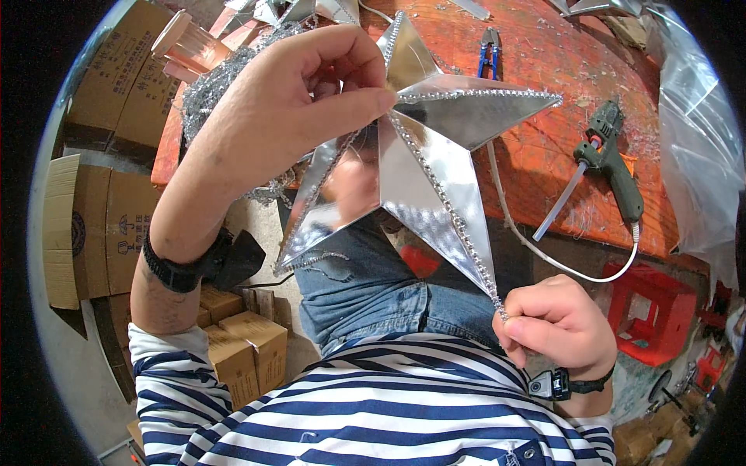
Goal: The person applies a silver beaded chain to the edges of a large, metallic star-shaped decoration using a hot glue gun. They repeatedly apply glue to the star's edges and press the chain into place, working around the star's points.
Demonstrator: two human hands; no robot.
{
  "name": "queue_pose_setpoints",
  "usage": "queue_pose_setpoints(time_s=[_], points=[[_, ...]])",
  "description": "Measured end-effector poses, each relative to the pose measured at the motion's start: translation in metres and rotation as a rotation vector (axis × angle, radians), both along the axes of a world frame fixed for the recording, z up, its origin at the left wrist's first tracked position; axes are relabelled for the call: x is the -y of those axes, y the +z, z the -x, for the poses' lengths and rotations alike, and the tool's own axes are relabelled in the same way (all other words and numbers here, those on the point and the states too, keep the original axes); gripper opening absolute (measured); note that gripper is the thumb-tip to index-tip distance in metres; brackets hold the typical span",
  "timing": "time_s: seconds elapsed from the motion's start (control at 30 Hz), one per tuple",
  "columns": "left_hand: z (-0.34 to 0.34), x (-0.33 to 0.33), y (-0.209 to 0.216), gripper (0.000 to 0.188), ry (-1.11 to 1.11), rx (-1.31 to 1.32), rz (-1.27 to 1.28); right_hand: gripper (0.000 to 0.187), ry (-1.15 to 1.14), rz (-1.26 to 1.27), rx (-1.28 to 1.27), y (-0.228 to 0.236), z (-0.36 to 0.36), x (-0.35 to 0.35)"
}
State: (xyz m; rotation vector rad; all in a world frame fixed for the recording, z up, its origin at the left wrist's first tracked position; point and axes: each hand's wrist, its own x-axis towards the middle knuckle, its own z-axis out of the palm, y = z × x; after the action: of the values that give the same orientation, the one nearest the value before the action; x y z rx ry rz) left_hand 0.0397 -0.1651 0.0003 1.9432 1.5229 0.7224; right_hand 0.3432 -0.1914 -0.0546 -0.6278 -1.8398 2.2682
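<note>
A shiny silver five-pointed star [435, 175] is held up above my lap. Its raised ridges carry a sparkling rhinestone trim [447, 194]. My left hand [326, 89] is closed in a pinch at the star's centre, thumb on the trim there, and covers part of the upper left side. At the lower right point, my right hand [556, 322] pinches the end of the trim between thumb and fingers. Another length of trim dangles by the lower left point. Whether that length is attached there, I cannot tell.
On the red table [544, 186] lie a glue gun [614, 159] with a white cord and blue-handled pliers [489, 54]. A tangled heap of silver trim [206, 93] sits beside a clear plastic cup [186, 43]. Cardboard boxes [249, 342] stand at left, a red plastic stool [649, 311] at right.
</note>
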Motion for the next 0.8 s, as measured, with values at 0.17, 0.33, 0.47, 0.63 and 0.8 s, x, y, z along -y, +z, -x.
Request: queue_pose_setpoints(time_s=[0.17, 0.33, 0.47, 0.63, 0.8], points=[[-0.001, -0.001, 0.001, 0.009, -0.003, -0.008, 0.005, 0.024, -0.024, 0.123, 0.049, -0.002, 0.000, 0.002], [-0.002, 0.000, 0.001, 0.009, -0.004, -0.011, 0.004, 0.024, 0.025, 0.069, -0.024, -0.003, 0.000, -0.001], [-0.001, 0.000, 0.000, 0.009, -0.003, 0.012, -0.004, 0.025, 0.030, 0.028, -0.067, -0.003, 0.000, -0.001], [-0.002, -0.001, 0.000, 0.009, -0.013, -0.001, -0.010, 0.025, 0.020, 0.096, -0.037, -0.008, -0.001, -0.001], [-0.003, 0.001, 0.001, 0.009, -0.002, 0.067, 0.038, 0.026, 0.000, 0.046, -0.089, -0.016, 0.000, 0.000]])
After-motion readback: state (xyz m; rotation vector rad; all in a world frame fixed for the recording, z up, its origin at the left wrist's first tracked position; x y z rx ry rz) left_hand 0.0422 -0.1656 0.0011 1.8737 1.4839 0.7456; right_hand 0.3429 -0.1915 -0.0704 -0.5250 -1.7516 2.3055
